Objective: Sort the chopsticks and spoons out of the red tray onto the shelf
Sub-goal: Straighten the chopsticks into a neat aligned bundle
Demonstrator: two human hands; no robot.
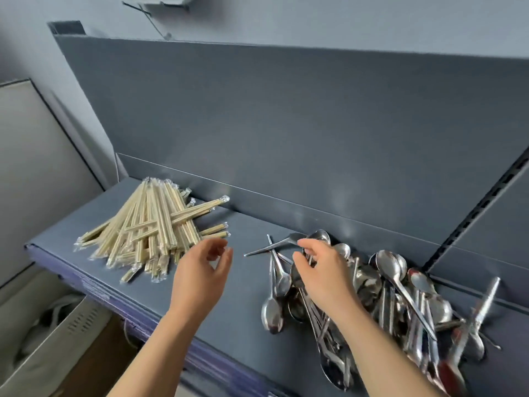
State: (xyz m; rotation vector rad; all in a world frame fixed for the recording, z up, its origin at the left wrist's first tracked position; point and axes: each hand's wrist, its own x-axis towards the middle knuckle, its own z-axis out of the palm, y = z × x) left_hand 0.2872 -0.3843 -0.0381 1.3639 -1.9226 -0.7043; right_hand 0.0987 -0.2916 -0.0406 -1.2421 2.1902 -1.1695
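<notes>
Grey shelf (246, 285), back panel (286, 124) behind the spoons (395, 282). Chopsticks (151, 224) piled left of spoons. Right hand (320, 273) grips spoon handles. Left hand (200, 273) just left of spoons, loosely curled, empty. Box (57, 339) below, far left.

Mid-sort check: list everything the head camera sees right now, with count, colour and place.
wrapped chopsticks: one loose pile, too many to count, pale wood in clear sleeves, left part of the shelf
spoons: one tangled pile, too many to count, silver metal, right part of the shelf against the back
shelf: one, grey-blue, running across the view
back panel: one, grey-blue, upright behind the shelf
box: one, pale grey, below the shelf at lower left
red tray: not in view
left hand: empty, fingers loosely curled, between the two piles
right hand: over the spoons, fingers curled among the handles; grip unclear
</notes>
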